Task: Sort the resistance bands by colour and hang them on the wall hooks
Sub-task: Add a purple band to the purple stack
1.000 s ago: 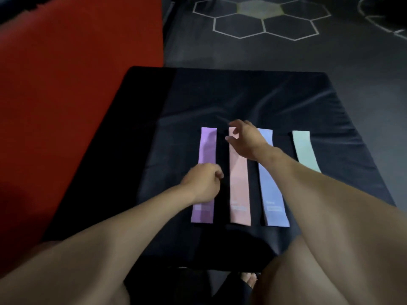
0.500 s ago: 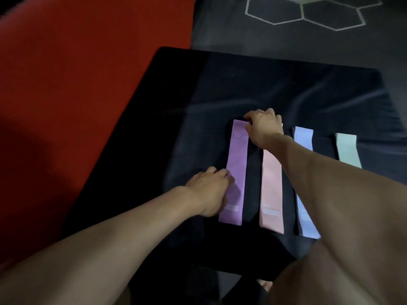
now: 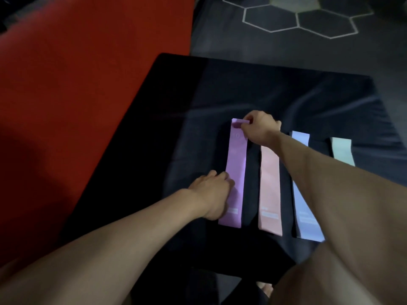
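Several flat resistance bands lie side by side on a black mat (image 3: 275,91): a purple band (image 3: 236,166), a pink band (image 3: 269,188), a light blue band (image 3: 305,205) and a pale green band (image 3: 342,151). My right hand (image 3: 258,127) pinches the far end of the purple band and lifts that edge a little. My left hand (image 3: 212,193) rests with curled fingers on the near left side of the purple band. My right forearm covers part of the blue and pink bands. No wall hooks are in view.
A red mat (image 3: 77,84) lies to the left of the black mat. Dark floor with white hexagon lines (image 3: 297,20) lies beyond. My knee (image 3: 352,271) fills the lower right, and toes (image 3: 265,287) show at the bottom.
My right hand moved from the pink band's far end to the purple band's far end and pinched it up. My left hand stayed on the purple band's near part. The camera shifted.
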